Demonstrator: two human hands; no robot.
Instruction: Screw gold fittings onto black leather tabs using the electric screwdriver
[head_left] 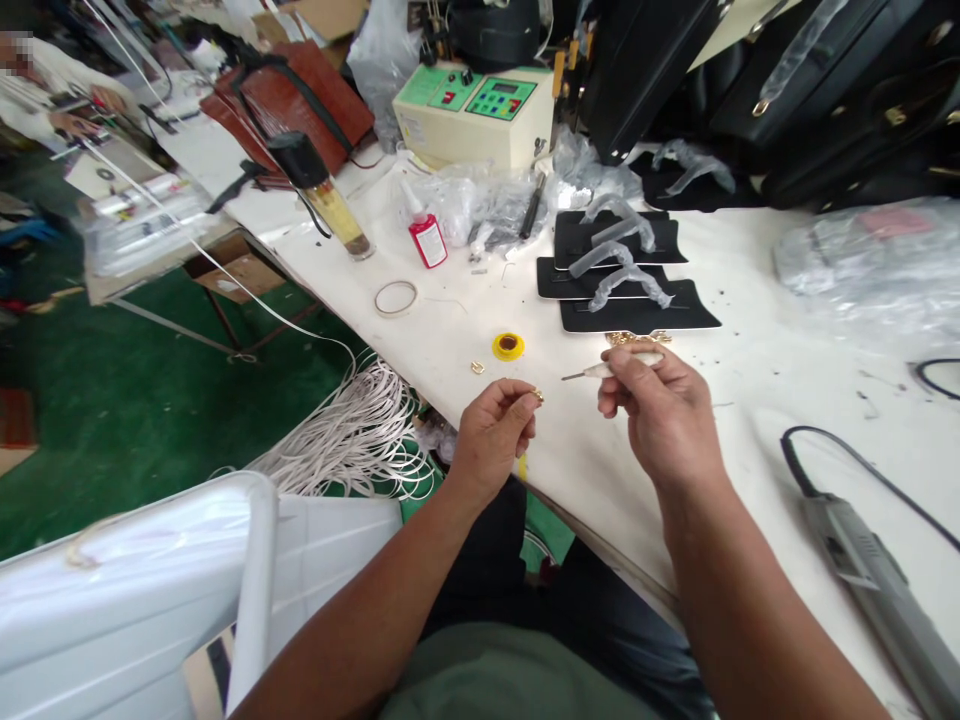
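My left hand (496, 432) pinches a small gold metal piece (538, 396) at its fingertips, over the table's front edge. A thin tool with a white handle (600, 370) is gripped in my right hand (664, 405), its metal tip pointing left toward my left hand without touching it. Between and behind the hands sits a small round yellow container (508, 346) with a brown centre. Left of it lies a small gold buckle-like piece (477, 368). Gold hardware (637, 338) lies in a pile behind my right hand, beside black leather pieces (641, 316) with plastic-wrapped straps.
A red bottle (428, 240), a tall bottle (330, 205) and a beige control box (474, 115) stand farther back. A grey corded tool (862, 570) lies at right. White cord (352, 430) is heaped left of the table. Another person's hands (75, 122) show at upper left.
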